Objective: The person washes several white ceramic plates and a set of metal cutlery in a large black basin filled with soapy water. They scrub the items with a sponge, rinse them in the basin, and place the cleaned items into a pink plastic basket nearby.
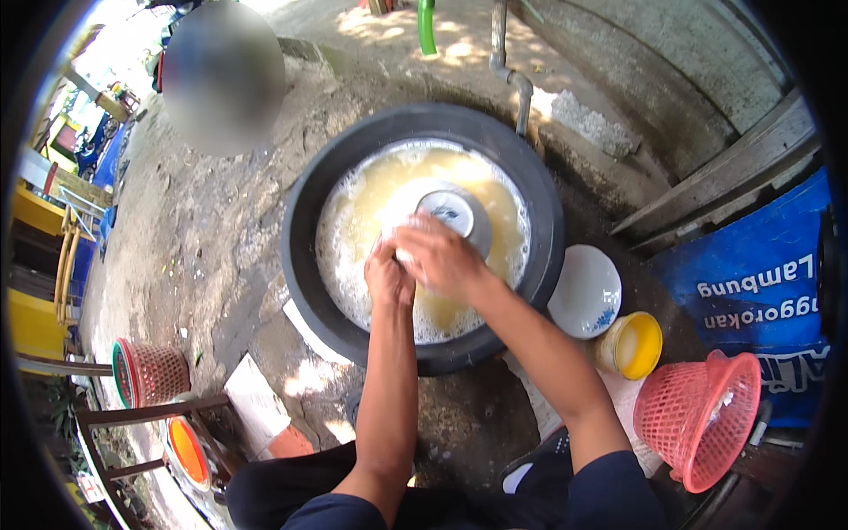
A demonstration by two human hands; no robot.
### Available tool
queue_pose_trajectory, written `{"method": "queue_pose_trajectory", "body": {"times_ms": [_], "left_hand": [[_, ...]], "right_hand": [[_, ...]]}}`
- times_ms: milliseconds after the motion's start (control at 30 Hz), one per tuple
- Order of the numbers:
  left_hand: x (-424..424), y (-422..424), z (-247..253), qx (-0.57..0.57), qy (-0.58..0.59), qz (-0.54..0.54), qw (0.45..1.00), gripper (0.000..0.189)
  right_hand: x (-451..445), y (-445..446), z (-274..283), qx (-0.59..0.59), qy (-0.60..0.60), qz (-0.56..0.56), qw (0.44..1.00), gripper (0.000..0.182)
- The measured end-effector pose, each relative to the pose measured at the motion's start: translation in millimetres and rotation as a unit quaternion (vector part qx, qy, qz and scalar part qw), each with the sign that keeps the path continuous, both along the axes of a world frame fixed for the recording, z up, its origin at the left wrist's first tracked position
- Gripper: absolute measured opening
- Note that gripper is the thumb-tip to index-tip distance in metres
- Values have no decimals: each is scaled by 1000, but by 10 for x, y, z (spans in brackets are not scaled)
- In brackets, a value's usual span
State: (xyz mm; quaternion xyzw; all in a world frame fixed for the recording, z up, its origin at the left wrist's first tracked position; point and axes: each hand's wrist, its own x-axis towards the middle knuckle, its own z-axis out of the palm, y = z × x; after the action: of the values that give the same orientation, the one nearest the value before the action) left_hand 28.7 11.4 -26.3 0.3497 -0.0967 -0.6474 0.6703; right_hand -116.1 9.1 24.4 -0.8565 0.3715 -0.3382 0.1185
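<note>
A large black tub (424, 119) of cloudy, foamy water stands before me. Over the water, a white ceramic bowl (478, 218) is turned with its foot ring up, a blue mark inside the ring. My left hand (389, 275) is at the bowl's near left edge, its fingers partly hidden, and appears to grip the rim. Blurred as if moving, my right hand (440, 255) lies across the bowl's outer side and the left fingertips. Something white shows between the hands; I cannot tell what it is or which hand holds it.
Right of the tub are a white dish with a blue flower pattern (586, 288), a yellow container (639, 346) and a pink plastic basket (699, 421). A grey pipe (521, 89) comes down behind. At left are stacked baskets (156, 374) and a wooden frame (149, 414).
</note>
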Motion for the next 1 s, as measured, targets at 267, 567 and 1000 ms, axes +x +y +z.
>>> {"method": "queue_pose_trajectory", "body": {"times_ms": [267,567,1000], "left_hand": [[100,-123,-8,62,103,134,984,33],[-366,105,280,-58,-99,-86,990,36],[-105,-41,80,10,44,108,993,30]], "right_hand": [[-131,22,65,-5,-132,-143,981,45],[-475,-293,135,78,-194,-214,954,25],[-245,-16,56,27,-118,-117,986,49]]}}
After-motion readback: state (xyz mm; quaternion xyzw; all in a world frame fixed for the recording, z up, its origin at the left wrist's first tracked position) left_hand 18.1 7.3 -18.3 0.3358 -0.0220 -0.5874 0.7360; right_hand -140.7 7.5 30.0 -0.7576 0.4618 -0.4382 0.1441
